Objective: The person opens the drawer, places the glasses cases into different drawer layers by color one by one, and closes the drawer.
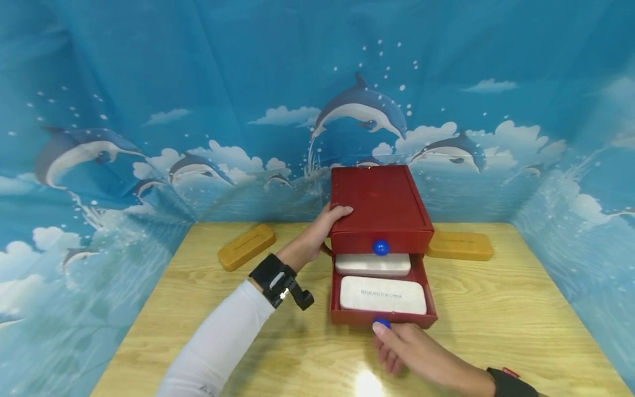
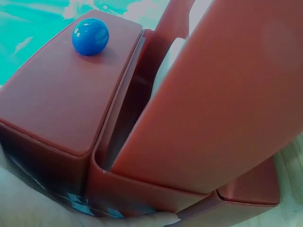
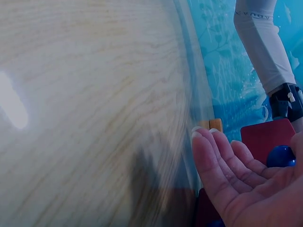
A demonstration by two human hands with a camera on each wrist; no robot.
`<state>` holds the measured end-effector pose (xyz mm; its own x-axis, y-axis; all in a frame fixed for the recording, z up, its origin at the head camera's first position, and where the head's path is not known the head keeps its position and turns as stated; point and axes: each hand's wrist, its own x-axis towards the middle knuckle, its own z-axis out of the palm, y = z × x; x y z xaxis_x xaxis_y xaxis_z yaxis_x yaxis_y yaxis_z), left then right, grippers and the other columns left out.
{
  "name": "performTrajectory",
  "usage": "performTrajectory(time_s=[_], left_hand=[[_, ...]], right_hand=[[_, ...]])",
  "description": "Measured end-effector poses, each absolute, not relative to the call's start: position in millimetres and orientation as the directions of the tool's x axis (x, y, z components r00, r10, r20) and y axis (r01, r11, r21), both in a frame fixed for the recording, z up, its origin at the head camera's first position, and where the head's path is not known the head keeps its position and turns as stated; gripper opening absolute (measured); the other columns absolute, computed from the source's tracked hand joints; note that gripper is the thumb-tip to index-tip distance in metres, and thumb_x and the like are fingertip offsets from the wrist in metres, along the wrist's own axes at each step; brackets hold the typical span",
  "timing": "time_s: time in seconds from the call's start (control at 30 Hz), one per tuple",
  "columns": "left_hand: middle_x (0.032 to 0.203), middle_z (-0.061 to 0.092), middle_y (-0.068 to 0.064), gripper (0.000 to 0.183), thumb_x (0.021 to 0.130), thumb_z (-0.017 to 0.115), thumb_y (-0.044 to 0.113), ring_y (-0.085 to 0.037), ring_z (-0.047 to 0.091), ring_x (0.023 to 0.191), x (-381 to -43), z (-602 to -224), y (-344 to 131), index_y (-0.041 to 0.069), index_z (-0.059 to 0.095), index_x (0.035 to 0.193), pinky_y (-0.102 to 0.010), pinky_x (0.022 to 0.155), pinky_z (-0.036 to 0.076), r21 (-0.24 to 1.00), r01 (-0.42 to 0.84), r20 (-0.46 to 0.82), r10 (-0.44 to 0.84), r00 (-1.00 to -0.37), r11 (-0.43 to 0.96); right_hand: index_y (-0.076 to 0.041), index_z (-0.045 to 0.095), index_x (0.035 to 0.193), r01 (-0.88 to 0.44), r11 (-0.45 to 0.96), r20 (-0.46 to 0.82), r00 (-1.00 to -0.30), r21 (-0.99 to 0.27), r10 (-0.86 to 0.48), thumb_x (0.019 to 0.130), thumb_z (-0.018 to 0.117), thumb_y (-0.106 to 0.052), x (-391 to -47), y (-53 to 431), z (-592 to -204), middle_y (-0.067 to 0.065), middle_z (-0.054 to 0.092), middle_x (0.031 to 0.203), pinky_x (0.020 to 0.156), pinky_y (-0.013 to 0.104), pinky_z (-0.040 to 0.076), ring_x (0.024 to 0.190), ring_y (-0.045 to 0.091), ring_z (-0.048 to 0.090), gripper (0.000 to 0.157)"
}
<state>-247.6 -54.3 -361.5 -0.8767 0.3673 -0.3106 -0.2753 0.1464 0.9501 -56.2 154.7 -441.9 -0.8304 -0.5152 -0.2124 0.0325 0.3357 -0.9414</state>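
Observation:
A red two-drawer box (image 1: 374, 198) stands on the table with its lower drawer (image 1: 357, 317) pulled out and the upper one closed. Two white eraser-like blocks lie inside, a lettered front one (image 1: 383, 295) and a rear one (image 1: 372, 264). My left hand (image 1: 324, 225) grips the box's left side, thumb on top. My right hand (image 1: 409, 344) pinches the lower drawer's blue knob (image 1: 381, 321), thumb over it, other fingers hanging below. Those fingers (image 3: 220, 163) show loosely bent in the right wrist view. The upper drawer's knob (image 2: 90, 37) is untouched.
One orange-brown block (image 1: 246, 247) lies on the table left of the box, another (image 1: 460, 246) on its right. A blue dolphin-print curtain (image 1: 258, 82) surrounds the wooden table (image 1: 476, 309) at the back and sides.

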Motion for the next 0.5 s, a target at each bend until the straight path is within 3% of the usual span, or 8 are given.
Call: performTrajectory(time_s=[0.5], left_hand=[[0.119, 0.056, -0.007, 0.084, 0.081, 0.058, 0.064, -0.027, 0.054, 0.106, -247, -358, -55, 0.035, 0.016, 0.148, -0.057, 0.066, 0.049, 0.944, -0.291, -0.328, 0.367, -0.871, 0.153]], right_hand=[[0.002, 0.064, 0.094, 0.049, 0.374, -0.234, -0.853, -0.926, -0.467, 0.103, 0.034, -0.046, -77, 158, -442, 0.012, 0.066, 0.08, 0.057, 0.043, 0.055, 0.066, 0.027, 0.064, 0.057]])
